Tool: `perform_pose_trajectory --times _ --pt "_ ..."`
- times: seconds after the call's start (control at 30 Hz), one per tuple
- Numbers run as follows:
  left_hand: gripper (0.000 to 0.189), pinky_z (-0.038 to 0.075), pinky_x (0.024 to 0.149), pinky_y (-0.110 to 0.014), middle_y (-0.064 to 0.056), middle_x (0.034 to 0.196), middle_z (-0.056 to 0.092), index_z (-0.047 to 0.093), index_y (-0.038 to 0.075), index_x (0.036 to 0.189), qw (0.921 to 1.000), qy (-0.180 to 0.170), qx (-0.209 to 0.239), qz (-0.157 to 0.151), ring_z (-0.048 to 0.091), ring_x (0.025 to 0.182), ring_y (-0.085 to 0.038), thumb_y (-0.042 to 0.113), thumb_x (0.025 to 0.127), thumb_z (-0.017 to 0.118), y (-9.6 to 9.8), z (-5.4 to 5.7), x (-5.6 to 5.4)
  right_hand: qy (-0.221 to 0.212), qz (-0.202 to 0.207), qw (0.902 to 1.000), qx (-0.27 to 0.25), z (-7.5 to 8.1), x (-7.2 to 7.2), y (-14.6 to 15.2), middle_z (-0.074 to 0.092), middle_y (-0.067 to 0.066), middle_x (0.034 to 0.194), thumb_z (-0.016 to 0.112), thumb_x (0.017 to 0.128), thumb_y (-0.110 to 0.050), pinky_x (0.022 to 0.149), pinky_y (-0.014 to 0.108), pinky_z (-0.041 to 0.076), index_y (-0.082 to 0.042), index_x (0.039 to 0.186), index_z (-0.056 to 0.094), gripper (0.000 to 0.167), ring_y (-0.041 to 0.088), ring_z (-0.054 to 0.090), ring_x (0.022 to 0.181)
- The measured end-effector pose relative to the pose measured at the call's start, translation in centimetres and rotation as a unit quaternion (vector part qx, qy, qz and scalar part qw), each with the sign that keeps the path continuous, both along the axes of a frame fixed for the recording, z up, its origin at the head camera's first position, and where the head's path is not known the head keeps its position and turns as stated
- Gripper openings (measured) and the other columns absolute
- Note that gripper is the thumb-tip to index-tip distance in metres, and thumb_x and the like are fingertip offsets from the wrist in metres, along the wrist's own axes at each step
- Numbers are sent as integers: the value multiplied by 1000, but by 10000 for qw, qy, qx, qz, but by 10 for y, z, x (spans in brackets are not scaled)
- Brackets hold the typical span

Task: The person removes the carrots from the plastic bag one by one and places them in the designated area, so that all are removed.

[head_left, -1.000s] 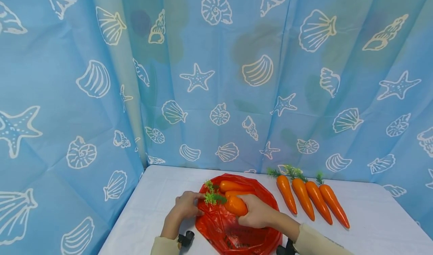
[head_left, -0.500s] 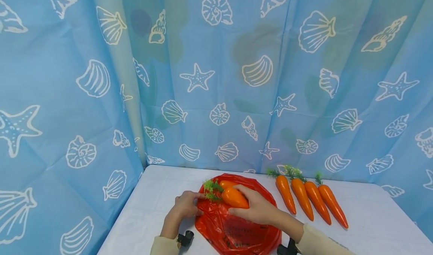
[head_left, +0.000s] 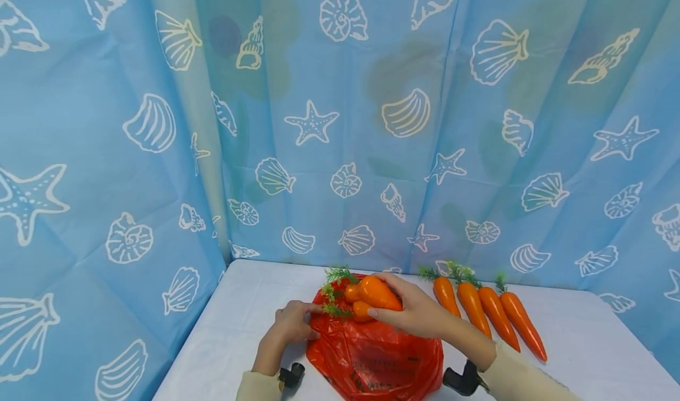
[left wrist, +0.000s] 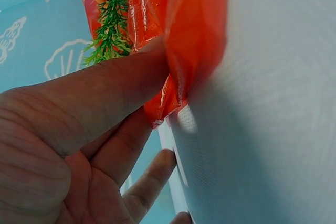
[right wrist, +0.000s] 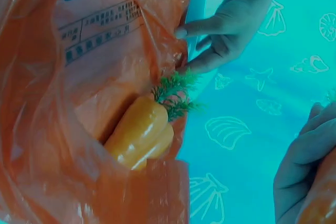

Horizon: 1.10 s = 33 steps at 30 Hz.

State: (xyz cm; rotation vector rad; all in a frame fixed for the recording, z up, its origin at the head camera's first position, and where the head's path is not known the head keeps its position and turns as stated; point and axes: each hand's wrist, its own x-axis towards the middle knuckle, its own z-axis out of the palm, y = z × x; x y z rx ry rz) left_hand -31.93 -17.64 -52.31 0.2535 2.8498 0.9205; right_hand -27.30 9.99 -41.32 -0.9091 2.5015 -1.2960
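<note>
A red plastic bag (head_left: 372, 354) lies spread open on the white table. My left hand (head_left: 293, 323) pinches its left edge between thumb and fingers, as the left wrist view shows with the thumb (left wrist: 100, 95) on the film. Over the bag's far part my right hand (head_left: 414, 309) grips an orange toy carrot (head_left: 379, 293), its green leaves pointing left. Under it another carrot (head_left: 363, 311) shows in the bag; the right wrist view has carrots (right wrist: 139, 129) lying side by side in there. The held carrot's tip is hidden by my right hand.
Several more carrots (head_left: 503, 318) lie in a row on the table (head_left: 579, 342), right of the bag, leaves toward the back. A blue shell-patterned curtain (head_left: 340, 123) hangs behind the table and along its left side.
My right hand has moved away from me and up with the carrot, from the bag's middle toward its far edge. The left hand has stayed on the bag's edge.
</note>
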Motion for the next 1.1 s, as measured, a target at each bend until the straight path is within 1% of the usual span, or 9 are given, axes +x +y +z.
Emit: perform_pose_trajectory --times 0.13,0.17,0.3,0.4,0.53,0.6,0.67,0.93,1.1 --pt "44 37 98 -62 -12 123 67 75 19 114 10000 -4 -19 28 55 120 -37 13 72 86 1 0 0 83 -69 9999 6 3 1 7 61 7 118 68 94 -31 76 26 58 -20 143 43 55 19 63 94" --pt "44 37 98 -62 -12 123 66 75 19 114 10000 -21 -15 42 55 120 -36 13 72 86 1 0 0 53 -94 9999 4 3 2 9 61 7 119 67 94 -31 76 26 58 -19 143 43 56 20 63 94" --pt "45 37 97 -62 -12 123 66 75 19 114 10000 7 -12 12 54 119 -37 12 71 86 2 -1 1 -157 -260 9995 25 4 3 17 61 10 116 67 94 -33 69 30 60 -19 144 41 58 19 64 81" --pt "45 37 97 -62 -12 123 66 75 19 114 10000 59 -6 -41 54 119 -37 12 71 86 2 -2 1 -204 -326 9993 12 6 4 24 61 11 116 66 95 -32 68 31 60 -19 145 41 58 18 64 80" --pt "45 36 99 -63 -12 122 66 75 18 114 10000 56 46 -40 53 120 -37 12 71 86 3 -2 1 -296 -486 9984 53 9 7 33 61 11 119 66 95 -33 74 31 60 -17 147 38 62 22 65 91" --pt "45 36 99 -63 -12 122 66 75 18 114 10000 42 63 -23 53 119 -37 12 71 86 3 -2 1 -359 -580 9976 118 11 8 38 62 11 117 67 94 -35 71 33 60 -17 147 37 63 24 65 88" --pt "45 37 99 -62 -12 122 66 75 19 114 10000 17 63 5 53 118 -36 12 72 86 3 -1 1 -284 -660 9972 201 12 9 43 62 11 115 67 94 -35 70 32 60 -16 147 38 63 23 65 87" --pt "46 38 98 -61 -11 123 66 74 19 115 9999 -87 59 128 52 119 -35 12 72 86 3 0 2 -116 -1056 9931 505 10 8 63 60 8 102 66 93 -40 54 35 56 -17 146 38 64 21 61 65" --pt "46 37 99 -62 -11 124 65 74 19 115 9996 -129 153 201 52 119 -35 10 71 86 4 0 2 -207 -1042 9936 375 7 9 74 60 9 90 65 95 -37 47 38 55 -14 146 37 63 26 59 56"
